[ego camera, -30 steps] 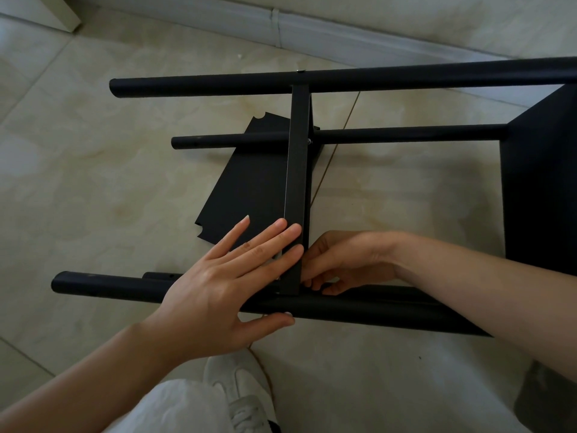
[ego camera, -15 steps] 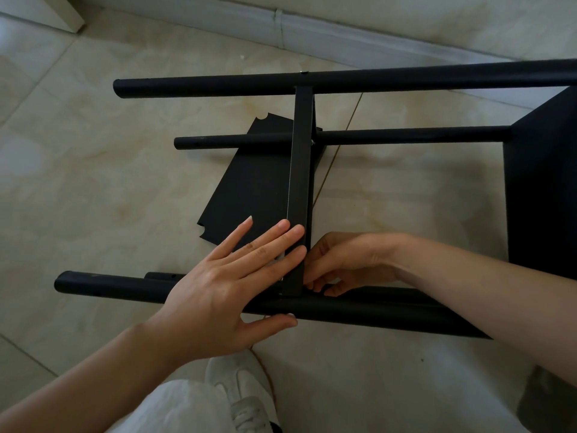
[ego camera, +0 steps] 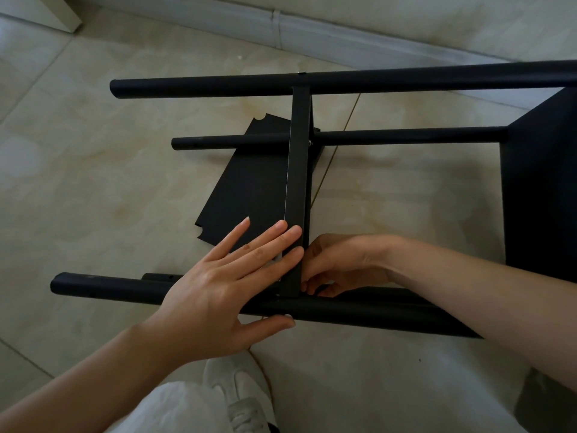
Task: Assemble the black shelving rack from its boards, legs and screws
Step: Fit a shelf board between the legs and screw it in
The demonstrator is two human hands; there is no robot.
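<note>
Against the upright board (ego camera: 296,182), left hand (ego camera: 218,289) presses flat.

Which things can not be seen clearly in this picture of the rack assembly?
Head view only:
- What the right hand does or holds: its fingertips curl behind the upright shelf board.
- The joint of that board with the near leg: covered by both hands; the left hand lies flat on it.
- The rack's right end: cut off by the frame edge.
- The spare board on the floor: partly hidden behind the rack.

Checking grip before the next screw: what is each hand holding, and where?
Left hand presses flat on the upright black shelf board's near end; right hand fingers curl there, contents hidden.
</note>
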